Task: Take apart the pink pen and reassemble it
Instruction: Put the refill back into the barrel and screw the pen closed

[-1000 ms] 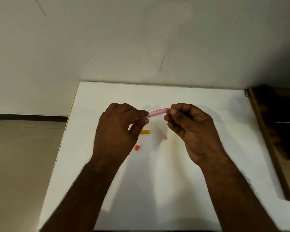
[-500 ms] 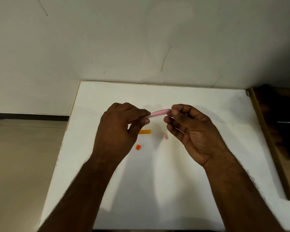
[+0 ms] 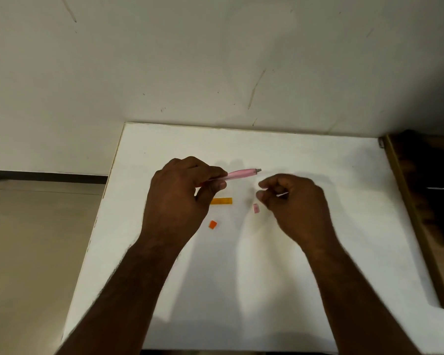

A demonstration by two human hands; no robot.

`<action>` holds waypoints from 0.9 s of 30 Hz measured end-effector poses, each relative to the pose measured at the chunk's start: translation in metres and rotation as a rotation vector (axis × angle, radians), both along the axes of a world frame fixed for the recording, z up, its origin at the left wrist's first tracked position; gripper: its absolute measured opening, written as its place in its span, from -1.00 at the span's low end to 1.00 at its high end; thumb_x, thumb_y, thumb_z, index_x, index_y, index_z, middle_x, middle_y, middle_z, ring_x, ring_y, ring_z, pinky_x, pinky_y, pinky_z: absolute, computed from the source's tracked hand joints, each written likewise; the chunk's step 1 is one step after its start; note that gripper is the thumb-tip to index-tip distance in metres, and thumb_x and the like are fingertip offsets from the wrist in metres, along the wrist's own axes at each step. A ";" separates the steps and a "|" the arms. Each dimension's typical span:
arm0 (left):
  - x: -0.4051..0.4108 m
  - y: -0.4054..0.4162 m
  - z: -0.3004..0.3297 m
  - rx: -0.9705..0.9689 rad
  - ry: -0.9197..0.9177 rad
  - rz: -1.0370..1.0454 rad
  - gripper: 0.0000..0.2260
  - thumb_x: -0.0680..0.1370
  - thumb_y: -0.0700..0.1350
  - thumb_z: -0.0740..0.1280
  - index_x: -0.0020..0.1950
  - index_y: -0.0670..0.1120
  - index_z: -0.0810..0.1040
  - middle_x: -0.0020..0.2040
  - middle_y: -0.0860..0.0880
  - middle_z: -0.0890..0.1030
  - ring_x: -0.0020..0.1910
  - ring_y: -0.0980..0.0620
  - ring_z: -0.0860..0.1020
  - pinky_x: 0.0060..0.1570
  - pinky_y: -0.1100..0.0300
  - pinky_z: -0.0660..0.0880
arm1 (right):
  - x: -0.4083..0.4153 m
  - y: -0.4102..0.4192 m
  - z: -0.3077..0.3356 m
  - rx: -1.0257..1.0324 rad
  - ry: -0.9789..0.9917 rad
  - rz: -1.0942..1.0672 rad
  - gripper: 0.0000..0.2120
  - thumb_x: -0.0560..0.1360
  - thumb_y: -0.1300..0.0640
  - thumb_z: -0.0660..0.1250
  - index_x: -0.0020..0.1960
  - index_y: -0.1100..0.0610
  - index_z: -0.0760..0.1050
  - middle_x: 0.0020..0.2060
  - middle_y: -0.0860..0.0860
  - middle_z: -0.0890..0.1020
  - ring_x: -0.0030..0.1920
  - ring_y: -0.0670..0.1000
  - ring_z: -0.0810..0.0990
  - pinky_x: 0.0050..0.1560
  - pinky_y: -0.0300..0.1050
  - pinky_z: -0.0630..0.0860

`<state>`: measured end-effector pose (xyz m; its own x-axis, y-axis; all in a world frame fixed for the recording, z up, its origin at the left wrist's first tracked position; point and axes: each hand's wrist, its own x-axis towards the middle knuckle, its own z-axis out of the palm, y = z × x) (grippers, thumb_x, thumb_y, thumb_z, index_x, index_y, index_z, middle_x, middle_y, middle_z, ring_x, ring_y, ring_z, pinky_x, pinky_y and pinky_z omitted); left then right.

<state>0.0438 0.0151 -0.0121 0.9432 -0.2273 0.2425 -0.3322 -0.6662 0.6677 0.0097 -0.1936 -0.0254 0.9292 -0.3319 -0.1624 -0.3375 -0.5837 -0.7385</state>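
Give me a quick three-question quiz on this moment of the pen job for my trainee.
1. True or false: the left hand holds the pink pen barrel above the white table.
2. Which loose piece lies nearest the right hand? A) the long orange piece B) the small orange piece C) the small pink piece
3. Fill in: the right hand's fingers pinch something thin and ____ in colour.

Key:
1. True.
2. C.
3. White; the thin white part shows only partly, so what it is cannot be told.
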 end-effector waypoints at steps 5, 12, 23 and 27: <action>-0.001 -0.002 0.000 0.007 -0.004 -0.013 -0.87 0.55 -0.03 0.42 0.06 0.06 0.72 -0.11 0.10 0.67 -0.12 0.02 0.57 -0.08 -0.02 0.51 | -0.006 0.016 -0.006 -0.334 0.092 0.209 -0.88 0.50 0.06 0.50 0.04 -0.02 0.69 -0.09 -0.06 0.73 -0.03 0.03 0.68 0.02 -0.10 0.52; 0.000 0.000 -0.002 0.003 0.017 -0.009 -0.88 0.55 -0.02 0.42 0.05 0.07 0.72 -0.12 0.11 0.67 -0.12 0.01 0.57 -0.08 0.00 0.50 | 0.000 0.008 0.000 -0.034 0.014 0.020 -0.90 0.42 0.16 0.50 -0.12 -0.02 0.73 -0.24 -0.12 0.74 -0.17 -0.03 0.71 -0.06 -0.13 0.59; -0.001 -0.002 -0.004 0.026 0.022 -0.002 -0.88 0.55 0.00 0.42 0.06 0.09 0.70 -0.12 0.12 0.66 -0.14 0.03 0.55 -0.10 0.02 0.50 | 0.003 0.003 0.023 1.030 -0.179 -0.278 -0.87 0.52 0.36 0.45 -0.02 0.16 0.68 -0.11 0.12 0.76 -0.03 0.14 0.77 -0.05 -0.14 0.65; 0.000 -0.002 -0.003 0.013 0.035 0.013 -0.89 0.55 0.01 0.42 0.05 0.10 0.70 -0.12 0.13 0.66 -0.12 0.05 0.55 -0.09 0.06 0.49 | 0.002 0.003 0.023 1.000 -0.177 -0.266 -0.85 0.51 0.36 0.45 -0.04 0.14 0.69 -0.10 0.12 0.75 -0.09 0.09 0.76 -0.06 -0.12 0.66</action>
